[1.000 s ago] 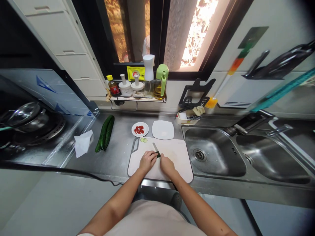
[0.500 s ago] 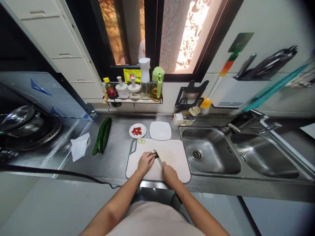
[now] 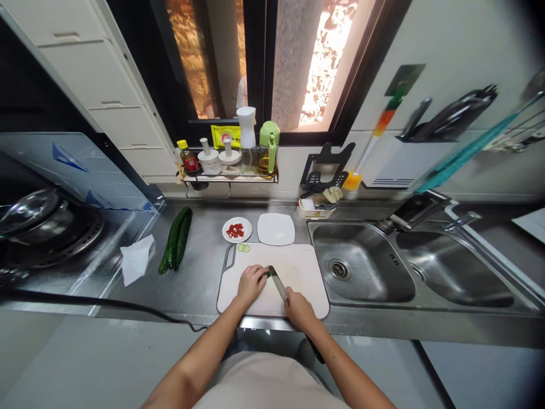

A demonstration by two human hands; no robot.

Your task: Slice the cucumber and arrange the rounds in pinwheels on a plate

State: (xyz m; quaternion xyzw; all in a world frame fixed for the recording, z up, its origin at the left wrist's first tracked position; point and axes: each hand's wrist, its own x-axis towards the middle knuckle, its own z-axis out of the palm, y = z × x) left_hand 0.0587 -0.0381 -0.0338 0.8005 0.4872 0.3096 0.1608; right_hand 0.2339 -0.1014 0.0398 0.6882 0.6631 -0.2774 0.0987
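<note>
My left hand presses a short piece of cucumber onto the white cutting board, fingers curled over it and hiding most of it. The handle of a kitchen knife is closed in my right hand. Its blade points up and left, with the far end against the cucumber beside my left fingertips. Two pale cucumber slices lie near the board's top left. Behind the board are a small white plate of chopped red pieces and a white square plate.
Whole cucumbers and a crumpled white tissue lie on the steel counter to the left. A double sink adjoins the board on the right. A rack of seasoning jars hangs below the window. A lidded pot stands far left.
The knife has shifted slightly right and down, with its blade still at the cucumber. My left hand stays on the piece. The whole view has drifted a little.
</note>
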